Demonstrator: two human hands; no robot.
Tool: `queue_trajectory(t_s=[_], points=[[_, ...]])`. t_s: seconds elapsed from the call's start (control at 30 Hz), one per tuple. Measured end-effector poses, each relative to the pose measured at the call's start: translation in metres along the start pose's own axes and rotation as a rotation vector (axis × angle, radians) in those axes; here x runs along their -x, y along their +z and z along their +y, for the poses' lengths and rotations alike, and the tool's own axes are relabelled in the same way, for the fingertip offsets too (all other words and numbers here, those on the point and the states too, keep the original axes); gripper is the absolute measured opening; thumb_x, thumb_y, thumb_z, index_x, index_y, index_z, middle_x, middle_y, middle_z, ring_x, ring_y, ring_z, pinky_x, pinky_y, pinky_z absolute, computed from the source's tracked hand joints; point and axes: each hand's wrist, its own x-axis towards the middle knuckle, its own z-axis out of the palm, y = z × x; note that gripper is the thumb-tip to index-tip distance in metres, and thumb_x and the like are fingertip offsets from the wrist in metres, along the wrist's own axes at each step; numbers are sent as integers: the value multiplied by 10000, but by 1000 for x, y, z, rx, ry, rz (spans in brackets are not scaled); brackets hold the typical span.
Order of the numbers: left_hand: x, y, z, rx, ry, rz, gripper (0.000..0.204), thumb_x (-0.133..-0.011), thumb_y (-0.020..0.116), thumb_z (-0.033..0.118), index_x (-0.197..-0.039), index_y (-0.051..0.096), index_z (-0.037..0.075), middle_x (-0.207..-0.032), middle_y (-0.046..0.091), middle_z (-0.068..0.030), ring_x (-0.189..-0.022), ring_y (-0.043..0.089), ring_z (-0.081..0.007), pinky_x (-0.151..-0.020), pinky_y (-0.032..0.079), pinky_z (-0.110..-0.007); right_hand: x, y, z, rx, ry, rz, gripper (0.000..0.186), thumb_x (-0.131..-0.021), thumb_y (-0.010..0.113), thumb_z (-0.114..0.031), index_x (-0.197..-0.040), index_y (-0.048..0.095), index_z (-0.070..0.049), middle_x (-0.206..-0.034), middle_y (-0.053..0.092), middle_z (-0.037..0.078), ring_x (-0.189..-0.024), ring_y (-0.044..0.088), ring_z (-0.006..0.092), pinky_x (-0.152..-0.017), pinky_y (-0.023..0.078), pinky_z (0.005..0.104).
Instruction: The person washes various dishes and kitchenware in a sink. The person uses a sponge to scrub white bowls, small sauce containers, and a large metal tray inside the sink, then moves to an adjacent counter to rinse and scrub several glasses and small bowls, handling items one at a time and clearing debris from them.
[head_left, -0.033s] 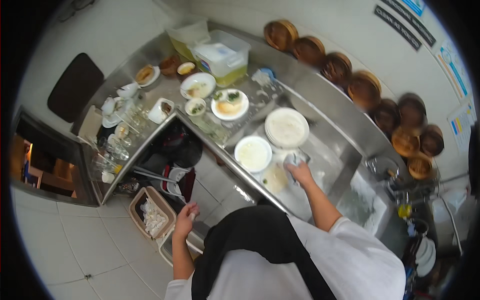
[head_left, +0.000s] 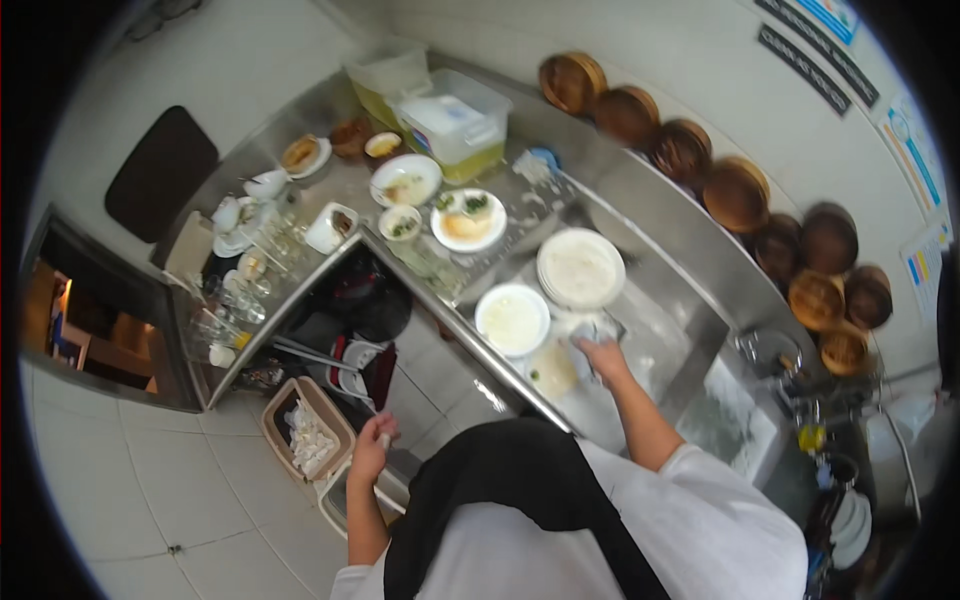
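On the steel counter, my right hand (head_left: 602,360) is closed on a wet grey cloth (head_left: 588,332). Next to the cloth are a white plate (head_left: 512,320) with yellowish residue and a stack of white plates (head_left: 581,267). A yellowish spill (head_left: 553,370) with a green scrap lies on the steel just left of the hand. Away from the counter, my left hand (head_left: 374,446) hangs with curled fingers above the floor, near a beige bin (head_left: 345,434). A small pale thing seems to show at its fingers, too small to name.
Dirty dishes, including a white plate of leftovers (head_left: 468,221), and glasses (head_left: 270,245) crowd the counter's left. Plastic tubs (head_left: 452,125) stand behind. Bamboo steamers (head_left: 735,193) line the back wall. A sink (head_left: 720,415) with a tap lies right. The counter's front edge (head_left: 470,328) runs before me.
The whole view has shifted slightly downward. Both hands keep nearly the same place and grip, and no dish has visibly moved.
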Motion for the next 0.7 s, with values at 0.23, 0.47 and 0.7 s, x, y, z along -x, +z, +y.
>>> queue_trajectory(t_s=[0.23,0.47,0.7], points=[[60,-82,8,-632,-397,-46,402,-957,663,184,-1340,632,66,-1187,717,-97,-1110,662,-198,-982,509,-351,-13,73,-17,-290,359,-357,303,-957,728,-324,-1136,665,-88,-905,704,46,-714,672,167,-519,522,329],[2,-93,100,-786,-246,117,404,-965,640,152,-1352,637,38,-1241,716,-112,-1176,666,-228,-1023,508,-361,-43,102,-35,-334,402,-536,469,-900,765,-299,-1233,628,1,-960,702,94,-775,690,206,-596,578,369],[-98,-137,80,-425,-145,56,373,-969,630,66,-1340,649,25,-1214,730,-122,-1108,693,-198,-978,532,-328,-140,116,-143,197,243,-562,555,-902,747,-350,-1299,602,9,-1042,709,105,-818,703,217,-664,589,367]])
